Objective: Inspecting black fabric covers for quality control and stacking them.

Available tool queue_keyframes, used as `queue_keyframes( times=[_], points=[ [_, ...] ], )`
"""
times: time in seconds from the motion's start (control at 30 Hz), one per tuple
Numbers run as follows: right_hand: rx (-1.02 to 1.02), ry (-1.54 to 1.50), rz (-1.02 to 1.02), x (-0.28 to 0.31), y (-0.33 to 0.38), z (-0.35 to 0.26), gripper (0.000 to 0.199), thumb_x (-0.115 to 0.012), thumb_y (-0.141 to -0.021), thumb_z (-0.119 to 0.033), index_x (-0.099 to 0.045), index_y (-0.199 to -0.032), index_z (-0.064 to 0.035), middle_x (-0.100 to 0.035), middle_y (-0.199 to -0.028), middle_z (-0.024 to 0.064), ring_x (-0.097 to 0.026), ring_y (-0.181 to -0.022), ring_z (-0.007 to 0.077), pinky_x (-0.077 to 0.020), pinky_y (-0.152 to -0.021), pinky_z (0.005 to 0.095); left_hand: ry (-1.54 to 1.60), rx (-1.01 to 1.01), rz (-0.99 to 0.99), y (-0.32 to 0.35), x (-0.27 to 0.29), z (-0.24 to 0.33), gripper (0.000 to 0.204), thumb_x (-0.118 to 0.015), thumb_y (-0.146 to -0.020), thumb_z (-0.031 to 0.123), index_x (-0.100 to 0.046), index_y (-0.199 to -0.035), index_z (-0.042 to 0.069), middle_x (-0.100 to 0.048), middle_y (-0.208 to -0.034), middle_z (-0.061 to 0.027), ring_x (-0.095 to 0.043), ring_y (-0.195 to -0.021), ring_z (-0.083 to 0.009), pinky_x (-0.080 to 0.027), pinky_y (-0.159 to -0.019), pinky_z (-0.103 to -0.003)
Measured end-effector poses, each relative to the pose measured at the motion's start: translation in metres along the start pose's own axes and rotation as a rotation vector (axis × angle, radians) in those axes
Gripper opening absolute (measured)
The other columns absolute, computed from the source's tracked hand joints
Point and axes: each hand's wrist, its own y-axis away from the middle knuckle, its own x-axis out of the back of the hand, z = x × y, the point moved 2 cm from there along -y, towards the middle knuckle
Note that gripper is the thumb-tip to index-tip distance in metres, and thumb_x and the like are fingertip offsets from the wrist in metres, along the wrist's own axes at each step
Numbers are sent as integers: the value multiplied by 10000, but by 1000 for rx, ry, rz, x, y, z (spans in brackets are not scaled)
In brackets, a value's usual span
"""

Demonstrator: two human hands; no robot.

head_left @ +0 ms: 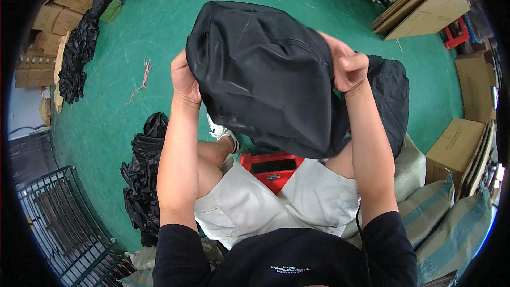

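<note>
A soft black bag hangs between my two hands, raised in front of the knees. My left hand grips its left side, fingertips hidden behind the cloth; my right hand lies against the opposite edge, thumb curled, and I cannot tell whether those fingers pinch. I judge the bag light, floppy, rather slick and hardly fragile, best taken by both side edges, where a fold gives purchase. Its long axis slants from far, near the left hand, to close, below the right; which end is its top, I cannot tell. Just beyond the right wrist sits another black bag. Below the grip, between the thighs, is a red plastic box; left of the left forearm, crumpled black cloth lies on the green floor.
</note>
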Motion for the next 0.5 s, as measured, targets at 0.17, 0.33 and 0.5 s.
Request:
queue_keyframes(
  times=[0.17, 0.33, 0.5],
  points=[
    [73, -259, 35, 11, 7, -8, 899, -719, -722, -235, -283, -1442, 78, -463, -1412, 229, -522, -1254, 322, -384, -1092, 388, 119, 70, -46, -7, -3, -7, 412, -402, -950, 181, -562, -1238, -66, -596, -1261, -232, -592, -1148, -349, -463, -1015, -483],
    [96, -206, 85, 4, 3, -8, 847, -646, -823, -270, -211, -1477, 47, -459, -1416, 216, -536, -1242, 316, -391, -1090, 403, 9, 14, -13, -2, 0, 4, 386, -407, -955, 148, -543, -1236, -78, -603, -1246, -229, -610, -1126, -332, -471, -1017, -468],
    [149, -178, 176, 18, -2, -10, 641, -534, -874, -95, -295, -1452, 47, -528, -1348, 215, -583, -1183, 312, -418, -1074, 393, -172, 89, 194, -10, -6, -7, 358, -439, -930, 94, -556, -1217, -85, -636, -1192, -202, -637, -1081, -275, -507, -976, -410]
  ],
)
